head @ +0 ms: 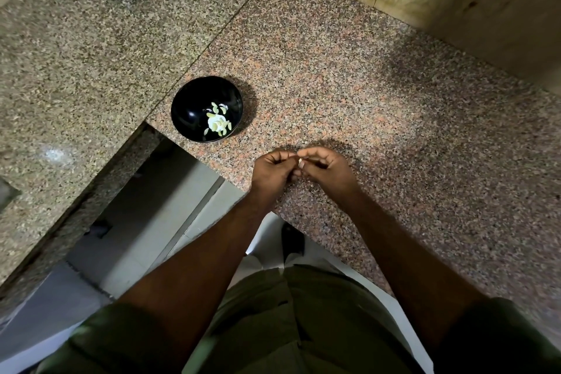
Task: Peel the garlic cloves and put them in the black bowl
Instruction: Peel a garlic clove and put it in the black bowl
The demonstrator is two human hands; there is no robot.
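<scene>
Speckled granite counter; both hands' curled fingers pinch small garlic clove.

both hands seemingly pinch a garlic clove.

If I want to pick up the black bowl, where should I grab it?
Probably grab the black bowl by its rim, coming from above on the right side. It stands upright and open, right at the counter corner, so keep fingers off the garlic inside.

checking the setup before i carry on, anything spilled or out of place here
Nothing spilled. The black bowl sits upright but close to the counter corner edge, peeled cloves inside. Both hands pinch one clove.
</scene>
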